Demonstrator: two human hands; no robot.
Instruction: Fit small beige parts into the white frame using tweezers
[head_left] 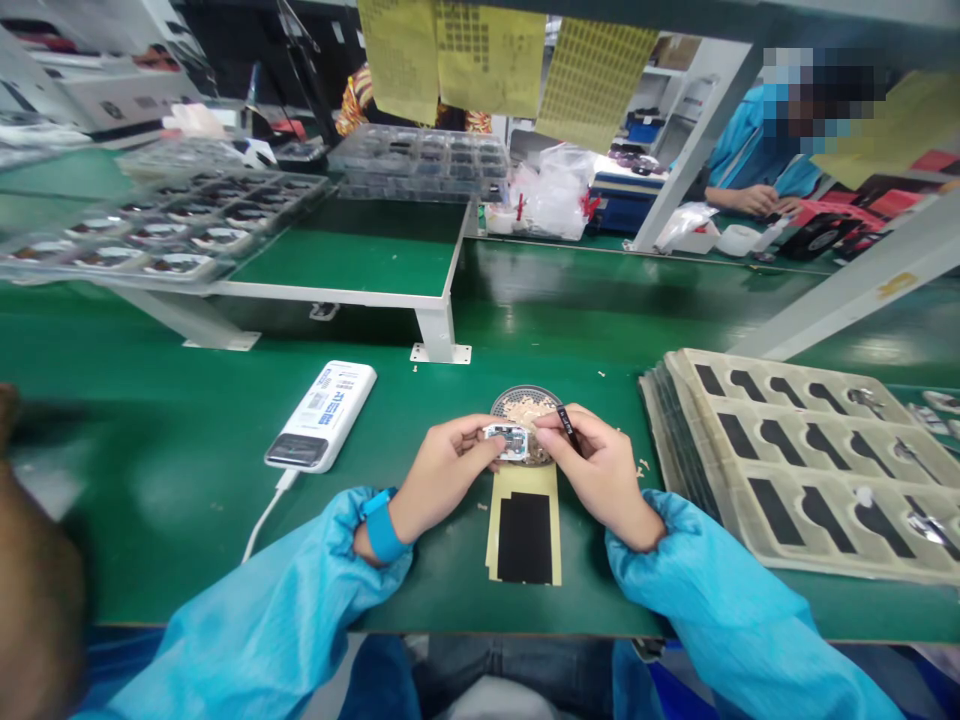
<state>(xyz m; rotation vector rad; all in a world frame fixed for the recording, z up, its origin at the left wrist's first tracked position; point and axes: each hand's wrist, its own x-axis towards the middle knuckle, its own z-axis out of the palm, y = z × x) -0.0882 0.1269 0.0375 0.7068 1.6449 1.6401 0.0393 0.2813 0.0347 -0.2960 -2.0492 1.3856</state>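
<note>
My left hand (442, 472) pinches a small white electronic module (506, 441) with a metal-framed centre. My right hand (596, 470) comes in from the other side and grips a thin black strip (568, 427) with small white print, its end close to the module. Directly behind my hands sits a round mesh dish (525, 399) heaped with small tan pieces, partly hidden by the module and my fingers. Just below my hands lies a yellow backing sheet (525, 530) carrying a black rectangular pad (525, 538).
A white power bank (321, 416) with a cable lies on the green bench (150, 540) to my left. A stack of beige moulded trays (795, 470) fills the right side. Clear trays of parts stand behind on a raised shelf (352, 245). A blurred arm (37, 580) intrudes at far left; a co-worker (757, 165) sits far right.
</note>
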